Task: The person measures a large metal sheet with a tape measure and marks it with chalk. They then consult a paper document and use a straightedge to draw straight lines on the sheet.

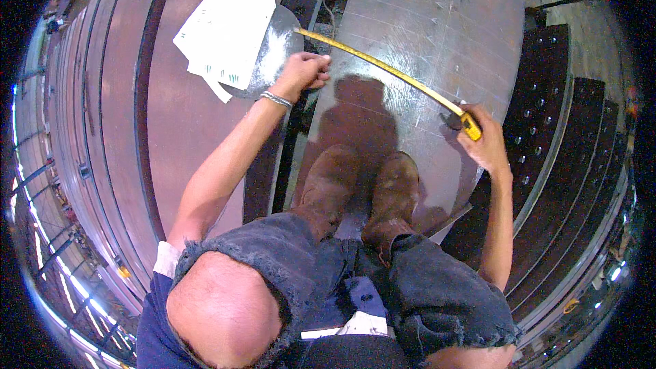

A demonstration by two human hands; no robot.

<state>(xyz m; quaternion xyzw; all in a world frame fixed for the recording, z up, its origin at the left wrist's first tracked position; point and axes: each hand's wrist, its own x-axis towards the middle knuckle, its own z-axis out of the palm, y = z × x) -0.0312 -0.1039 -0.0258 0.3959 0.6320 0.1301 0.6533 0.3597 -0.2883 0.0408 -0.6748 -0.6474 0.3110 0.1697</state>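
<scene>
A measurement is being taken across the steel plate (437,20). The yellow tape measure (383,68) is stretched with its long axis running from ten o'clock to four o'clock. The blade is pinned by the closed fingers of the left hand (305,72); the case (470,126) is gripped by the right hand (486,140). Next, steady tension and a reading are judged to be needed.

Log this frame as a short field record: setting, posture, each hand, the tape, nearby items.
Setting: metal sheet on a workshop floor
Posture: person squatting, brown boots on the sheet
Left hand: closed near the tape blade, by the sheet's left edge
Right hand: grips the yellow tape measure case
Tape blade: drawn out diagonally across the sheet
Nearby: folded white papers on a round metal piece
</scene>
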